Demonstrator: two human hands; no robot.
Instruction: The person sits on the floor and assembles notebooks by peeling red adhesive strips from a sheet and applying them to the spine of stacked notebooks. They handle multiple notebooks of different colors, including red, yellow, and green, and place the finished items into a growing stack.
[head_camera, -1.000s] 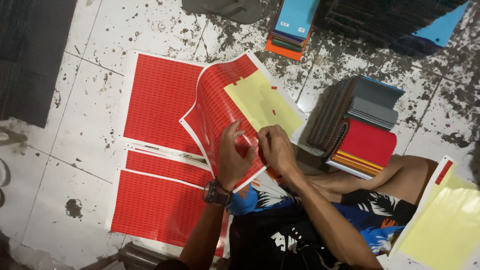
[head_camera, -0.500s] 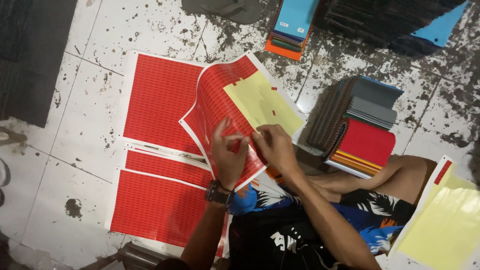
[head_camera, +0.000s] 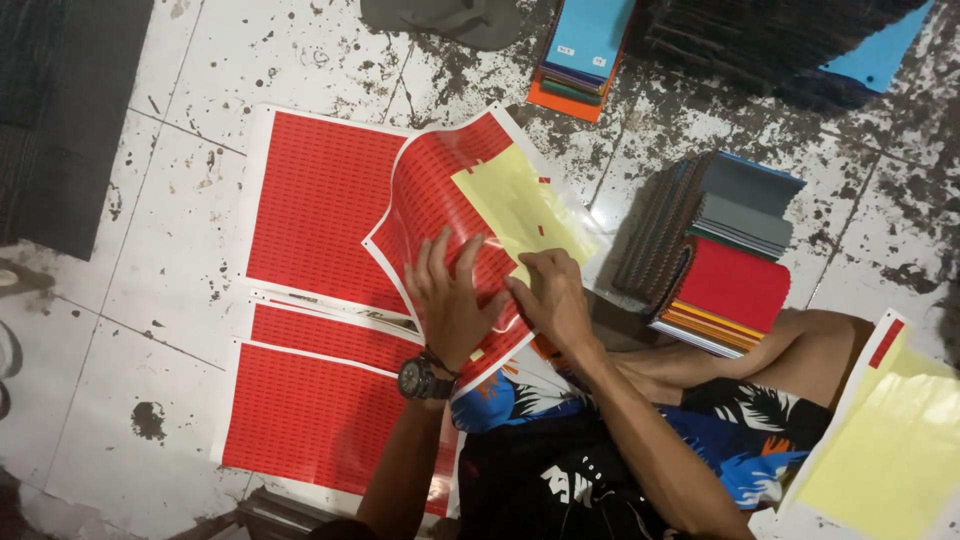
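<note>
Pressing flat and open, both hands (head_camera: 455, 305) pin a curling red sticker sheet (head_camera: 440, 200), half peeled yellow.

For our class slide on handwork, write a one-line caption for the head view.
Seated on a tiled floor, both hands, left hand and right hand, press on a red sticker sheet partly peeled to yellow backing.

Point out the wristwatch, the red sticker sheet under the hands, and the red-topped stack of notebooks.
wristwatch (head_camera: 418, 378), head view, on its dark dial.
red sticker sheet (head_camera: 440, 190), head view, on its red printed upper part.
stack of notebooks (head_camera: 735, 285), head view, on the red top cover.
</note>
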